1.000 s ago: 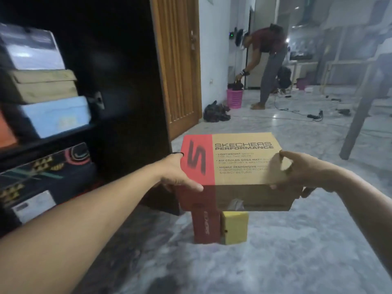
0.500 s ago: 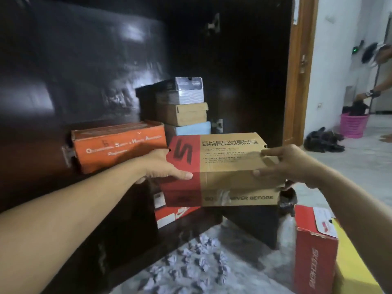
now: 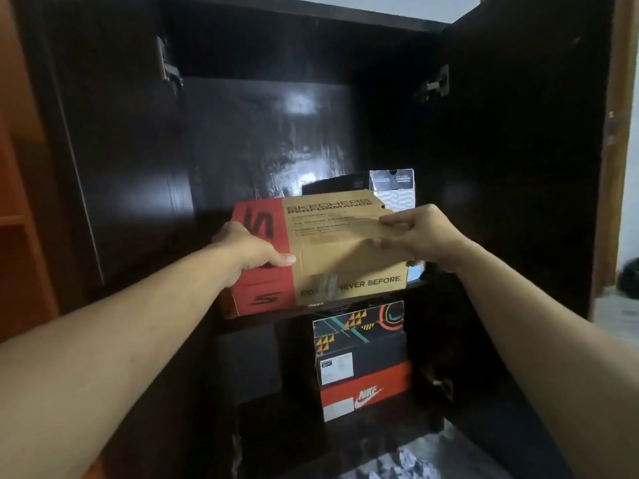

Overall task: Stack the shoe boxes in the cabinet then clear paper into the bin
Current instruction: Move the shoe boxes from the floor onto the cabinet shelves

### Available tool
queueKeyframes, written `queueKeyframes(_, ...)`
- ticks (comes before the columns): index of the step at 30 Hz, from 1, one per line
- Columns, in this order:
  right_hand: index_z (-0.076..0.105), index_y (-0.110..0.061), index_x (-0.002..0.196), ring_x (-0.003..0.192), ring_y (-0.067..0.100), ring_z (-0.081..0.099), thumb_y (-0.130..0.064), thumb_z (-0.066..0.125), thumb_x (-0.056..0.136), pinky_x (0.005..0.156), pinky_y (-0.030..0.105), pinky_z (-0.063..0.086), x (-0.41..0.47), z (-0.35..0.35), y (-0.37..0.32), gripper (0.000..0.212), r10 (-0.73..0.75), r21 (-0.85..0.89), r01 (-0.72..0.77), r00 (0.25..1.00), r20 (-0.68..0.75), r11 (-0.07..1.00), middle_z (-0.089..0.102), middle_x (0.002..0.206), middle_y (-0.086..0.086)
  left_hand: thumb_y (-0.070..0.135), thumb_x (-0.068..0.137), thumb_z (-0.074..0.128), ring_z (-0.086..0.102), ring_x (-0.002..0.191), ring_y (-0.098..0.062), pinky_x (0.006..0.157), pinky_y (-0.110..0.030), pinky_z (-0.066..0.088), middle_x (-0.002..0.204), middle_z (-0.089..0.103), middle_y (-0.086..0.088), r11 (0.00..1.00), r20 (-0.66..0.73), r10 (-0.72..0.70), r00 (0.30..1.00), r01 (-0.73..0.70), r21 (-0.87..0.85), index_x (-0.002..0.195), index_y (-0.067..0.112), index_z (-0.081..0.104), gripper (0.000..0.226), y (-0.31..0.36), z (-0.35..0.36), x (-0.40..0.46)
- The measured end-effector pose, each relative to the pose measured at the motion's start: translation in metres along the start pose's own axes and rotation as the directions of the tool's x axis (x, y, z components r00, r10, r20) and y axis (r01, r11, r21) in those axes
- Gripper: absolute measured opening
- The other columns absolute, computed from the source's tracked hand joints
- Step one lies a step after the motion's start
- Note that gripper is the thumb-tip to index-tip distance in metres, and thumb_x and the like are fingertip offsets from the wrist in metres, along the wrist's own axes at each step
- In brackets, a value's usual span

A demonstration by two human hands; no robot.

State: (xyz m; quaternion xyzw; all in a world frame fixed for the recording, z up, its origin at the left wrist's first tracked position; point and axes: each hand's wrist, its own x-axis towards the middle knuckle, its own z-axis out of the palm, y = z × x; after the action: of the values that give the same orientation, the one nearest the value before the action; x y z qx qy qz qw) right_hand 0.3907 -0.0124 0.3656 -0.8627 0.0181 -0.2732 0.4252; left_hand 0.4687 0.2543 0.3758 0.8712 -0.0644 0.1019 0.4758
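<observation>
Both hands clamp the Skechers box (image 3: 332, 250) mid-frame: left hand (image 3: 250, 248) on the red end, right hand (image 3: 420, 233) on the tan end, level for the cabinet (image 3: 518, 150) shelf. Paper (image 3: 401, 466) waits bottom centre.

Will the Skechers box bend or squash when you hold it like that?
Probably a little: the Skechers box is thin cardboard, and its lid looks torn under the right hand. Gripped at both ends with the left hand, it likely stays steady.
</observation>
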Motion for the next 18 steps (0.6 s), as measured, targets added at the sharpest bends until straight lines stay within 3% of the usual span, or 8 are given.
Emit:
queueKeyframes(4, 0.069, -0.015, 0.118, 0.084, 0.017, 0.062, -0.027, 0.083, 0.075, 0.071, 0.041, 0.06, 0.046, 0.032, -0.006, 0.047, -0.009, 0.079, 0.012, 0.999, -0.041, 0.997, 0.063, 0.115, 0.001, 0.044, 0.022, 0.095, 0.064, 0.104, -0.026, 0.09, -0.04, 0.054, 0.114, 0.067, -0.006, 0.999, -0.236, -0.021, 0.971, 0.011, -0.044, 0.119, 0.013, 0.062, 0.108, -0.003, -0.003, 0.031)
queueKeyframes(8, 0.071, -0.011, 0.114, 0.109, 0.026, 0.062, -0.018, 0.083, 0.075, 0.095, 0.041, 0.053, 0.091, 0.061, 0.002, 0.041, -0.046, 0.123, 0.058, 0.994, -0.103, 0.991, 0.06, 0.131, 0.007, 0.052, 0.027, 0.091, 0.061, 0.11, -0.026, 0.094, -0.039, 0.052, 0.116, 0.066, -0.006, 1.0, -0.349, 0.015, 0.937, -0.018, -0.003, 0.117, 0.013, 0.064, 0.101, -0.003, -0.004, 0.062)
queueKeyframes(13, 0.072, -0.013, 0.115, 0.104, 0.019, 0.065, -0.015, 0.079, 0.079, 0.097, 0.033, 0.052, 0.14, 0.082, 0.01, 0.036, -0.082, 0.058, 0.094, 0.979, -0.186, 0.994, 0.07, 0.114, 0.005, 0.028, 0.058, 0.092, 0.053, 0.122, -0.03, 0.103, -0.035, 0.045, 0.131, 0.058, -0.012, 0.998, -0.453, 0.065, 0.889, -0.063, 0.02, 0.129, 0.007, 0.055, 0.083, 0.0, -0.003, 0.098)
queueKeyframes(18, 0.073, -0.016, 0.113, 0.104, 0.019, 0.065, -0.019, 0.078, 0.079, 0.098, 0.028, 0.049, 0.181, 0.097, 0.018, 0.034, -0.105, -0.03, 0.101, 0.977, -0.186, 0.994, 0.072, 0.112, 0.007, 0.013, 0.069, 0.086, 0.051, 0.127, -0.028, 0.105, -0.031, 0.039, 0.138, 0.054, -0.011, 0.998, -0.447, 0.059, 0.892, -0.046, 0.039, 0.137, 0.011, 0.051, 0.077, -0.012, 0.006, 0.133)
